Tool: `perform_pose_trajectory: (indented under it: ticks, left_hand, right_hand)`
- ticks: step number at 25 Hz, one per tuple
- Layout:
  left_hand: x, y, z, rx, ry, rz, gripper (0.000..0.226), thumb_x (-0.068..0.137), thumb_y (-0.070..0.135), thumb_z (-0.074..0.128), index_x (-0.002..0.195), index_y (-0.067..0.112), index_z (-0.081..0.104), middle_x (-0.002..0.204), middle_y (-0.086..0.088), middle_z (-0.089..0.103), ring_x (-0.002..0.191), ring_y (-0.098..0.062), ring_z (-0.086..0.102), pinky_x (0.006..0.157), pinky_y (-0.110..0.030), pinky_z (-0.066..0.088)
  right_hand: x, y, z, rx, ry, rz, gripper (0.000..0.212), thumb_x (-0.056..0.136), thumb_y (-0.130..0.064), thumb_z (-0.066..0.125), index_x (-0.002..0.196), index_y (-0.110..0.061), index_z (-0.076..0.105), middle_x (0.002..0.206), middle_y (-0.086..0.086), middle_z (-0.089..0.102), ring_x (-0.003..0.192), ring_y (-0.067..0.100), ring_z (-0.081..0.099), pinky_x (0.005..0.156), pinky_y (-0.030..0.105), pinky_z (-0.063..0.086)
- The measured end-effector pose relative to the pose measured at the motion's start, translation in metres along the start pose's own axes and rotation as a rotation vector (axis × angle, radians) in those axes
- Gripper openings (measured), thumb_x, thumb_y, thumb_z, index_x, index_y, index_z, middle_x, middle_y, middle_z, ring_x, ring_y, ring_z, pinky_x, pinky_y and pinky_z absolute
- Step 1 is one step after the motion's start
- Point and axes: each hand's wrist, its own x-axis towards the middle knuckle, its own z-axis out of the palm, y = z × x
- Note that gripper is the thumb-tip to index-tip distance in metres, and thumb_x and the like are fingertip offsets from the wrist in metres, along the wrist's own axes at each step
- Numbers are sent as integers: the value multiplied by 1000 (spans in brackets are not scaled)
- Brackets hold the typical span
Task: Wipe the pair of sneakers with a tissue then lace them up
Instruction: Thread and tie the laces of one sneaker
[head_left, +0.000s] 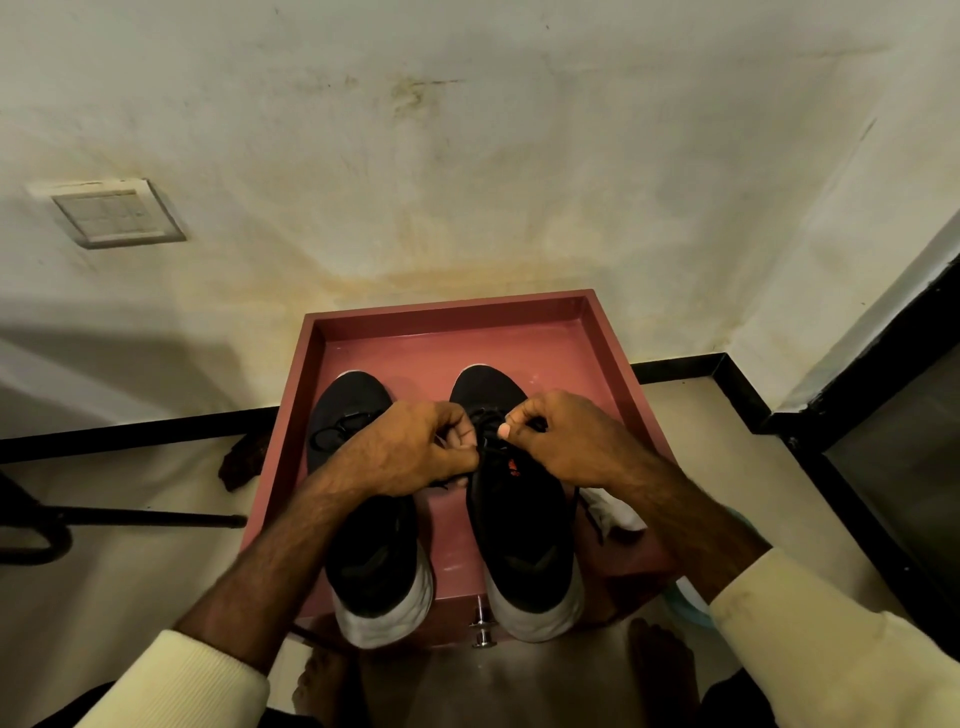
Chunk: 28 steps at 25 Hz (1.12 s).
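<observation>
Bare tray floor (457, 348) open at 12 o'clock, beyond both toes. Narrow clear strip between left sneaker (363, 519) and right sneaker (524, 525). Crumpled tissue (610, 512) fills 3 o'clock gap against tray wall. Raised rim bounds all sides.

Matt black knit sneakers (519, 499) with rough white foam soles, smooth satin pink tray (457, 338), shiny metal knob (483, 631) at six o'clock, crumpled white tissue (615, 514)
</observation>
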Motion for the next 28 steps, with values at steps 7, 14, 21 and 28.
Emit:
perform_pose_trajectory:
  ticks: [7, 14, 21, 28]
  left_hand:
    - [-1, -1, -2, 8, 67, -25, 8, 92, 23, 69, 88, 17, 65, 80, 0, 75, 62, -3, 66, 68, -27, 60]
    - [-3, 0, -5, -17, 21, -48, 4, 94, 21, 68, 92, 18, 66, 75, 6, 73, 61, 0, 66, 67, -20, 57]
    - [-1, 4, -3, -287, 139, -121, 8, 102, 16, 62, 109, 17, 66, 85, -1, 80, 74, -14, 79, 70, -23, 63]
    - [6, 3, 4, -77, 187, 130, 16, 94, 34, 75, 109, 34, 77, 104, 16, 76, 95, -4, 72, 85, -20, 58]
  right_hand:
    - [2, 2, 0, -1, -27, -3, 22, 103, -34, 63, 83, -26, 69, 81, -16, 62, 81, 3, 60, 76, 24, 45]
    - [-1, 1, -21, 125, 54, 24, 18, 103, -26, 62, 112, -21, 76, 110, -9, 75, 102, 8, 69, 97, 34, 56]
    - [-13, 14, -36, 75, -36, 56, 4, 94, -28, 76, 92, -28, 79, 83, -12, 77, 76, -2, 69, 71, 20, 53]
    - [-9, 7, -18, 46, 117, 4, 24, 87, -22, 83, 106, -26, 69, 83, -4, 74, 75, 8, 71, 73, 28, 60]
